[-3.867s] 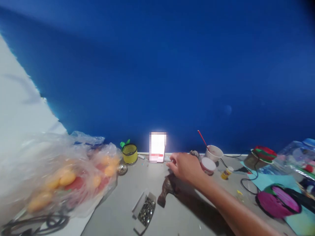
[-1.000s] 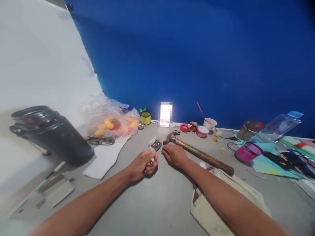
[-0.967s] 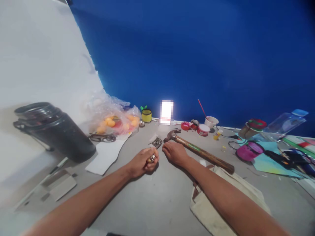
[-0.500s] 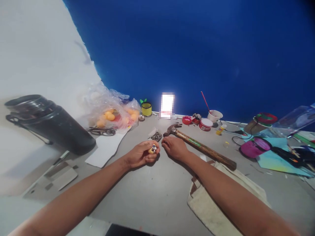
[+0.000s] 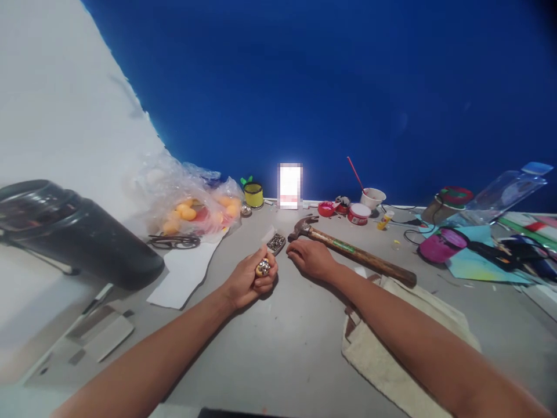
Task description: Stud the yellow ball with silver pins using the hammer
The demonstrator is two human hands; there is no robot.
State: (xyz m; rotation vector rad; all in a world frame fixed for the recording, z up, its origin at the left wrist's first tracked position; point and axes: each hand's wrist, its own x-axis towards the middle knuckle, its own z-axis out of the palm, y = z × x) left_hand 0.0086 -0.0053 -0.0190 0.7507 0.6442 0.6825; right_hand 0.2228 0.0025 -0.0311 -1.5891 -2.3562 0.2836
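My left hand (image 5: 251, 278) is closed around a small yellow rounded thing (image 5: 263, 267) whose upward face carries shiny silver pieces; fingers hide most of it. Palm down on the table lies my right hand (image 5: 312, 259), its fingers loosely bent with the tips on the surface, and I see nothing in it. Between and just beyond both hands sits a small container of silvery bits (image 5: 276, 244). A claw hammer (image 5: 361, 252) with a wooden handle lies right beyond my right hand.
A large dark flask (image 5: 87, 232) leans at left, near eyeglasses (image 5: 174, 241) and white paper (image 5: 185, 273). Behind stand a clear bag of orange balls (image 5: 187, 209) and a yellow cup (image 5: 253, 195). Beige cloth (image 5: 391, 342) lies under my right forearm. Paint pots (image 5: 359, 213) stand at back right.
My left hand has turned the yellow thing so its silvery face points more upward. The right hand stays in nearly the same place. The view has shifted slightly.
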